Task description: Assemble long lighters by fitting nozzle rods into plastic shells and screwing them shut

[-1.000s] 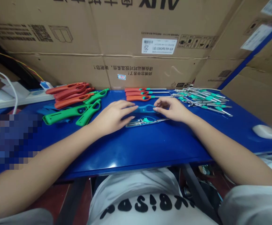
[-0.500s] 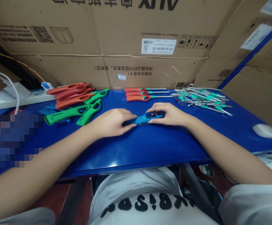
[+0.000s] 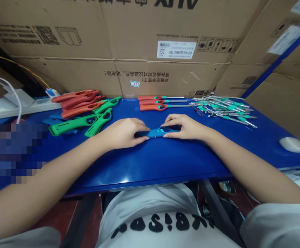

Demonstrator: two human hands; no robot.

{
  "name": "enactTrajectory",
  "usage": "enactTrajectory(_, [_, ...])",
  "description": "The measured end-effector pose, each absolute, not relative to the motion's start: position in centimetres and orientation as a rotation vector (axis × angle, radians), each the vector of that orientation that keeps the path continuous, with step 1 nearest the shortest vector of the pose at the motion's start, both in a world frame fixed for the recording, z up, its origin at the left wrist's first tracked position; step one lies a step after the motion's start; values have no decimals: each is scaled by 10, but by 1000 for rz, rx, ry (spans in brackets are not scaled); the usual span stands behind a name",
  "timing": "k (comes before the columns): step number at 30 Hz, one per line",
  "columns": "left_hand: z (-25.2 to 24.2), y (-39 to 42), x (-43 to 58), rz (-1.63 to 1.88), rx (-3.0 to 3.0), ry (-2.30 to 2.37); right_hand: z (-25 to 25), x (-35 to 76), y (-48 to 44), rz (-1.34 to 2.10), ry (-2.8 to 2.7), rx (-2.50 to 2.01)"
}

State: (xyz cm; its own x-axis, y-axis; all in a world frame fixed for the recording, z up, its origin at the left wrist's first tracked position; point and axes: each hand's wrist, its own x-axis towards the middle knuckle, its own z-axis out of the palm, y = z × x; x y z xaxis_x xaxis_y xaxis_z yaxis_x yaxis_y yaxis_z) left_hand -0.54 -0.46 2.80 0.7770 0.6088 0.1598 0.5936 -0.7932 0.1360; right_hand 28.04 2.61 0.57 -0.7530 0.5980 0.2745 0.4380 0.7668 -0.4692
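Observation:
Both hands grip a blue utility lighter handle [image 3: 155, 133] just above the table. My left hand [image 3: 124, 133] pinches its left end between fingers and thumb. At the trigger-loop end, my right hand [image 3: 188, 126] closes its thumb and fingers around the handle. A bit of turquoise shows at the loop; the ends are partly hidden by my fingers. Behind the hands lie three red-orange lighters [image 3: 152, 102] with metal tubes attached. To their right is a pile of metal lighter tubes [image 3: 226, 108] with turquoise parts and thin wires.
Red-orange handle shells [image 3: 80, 101] and green handle shells [image 3: 72, 125] are heaped at the left, with blue ones partly beneath. A white power strip [image 3: 41, 103] sits behind them. Cardboard [image 3: 129, 38] walls the back of the blue table [image 3: 139, 168]. A white rounded object [image 3: 293, 144] lies at right.
The gap with metal glints along the blue handle's lower edge has narrowed, and the handle has tilted slightly between my hands. Both hands keep their grip in nearly the same place.

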Motion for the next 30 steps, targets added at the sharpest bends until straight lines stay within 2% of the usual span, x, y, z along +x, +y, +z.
enactTrajectory(11, [28, -11, 1, 224, 2849, 1145, 6, 279, 25, 470, -2587, -817])
enactTrajectory(19, [20, -20, 12, 222, 3078, 1200, 18, 277, 14, -14, -2840, -798])
enactTrajectory(25, [11, -12, 5, 457, 2990, 1095, 17, 278, 12, 17, -2816, -739])
enactTrajectory(30, [12, -12, 5, 479, 2973, 1113, 18, 279, 14, 72, -2799, -786])
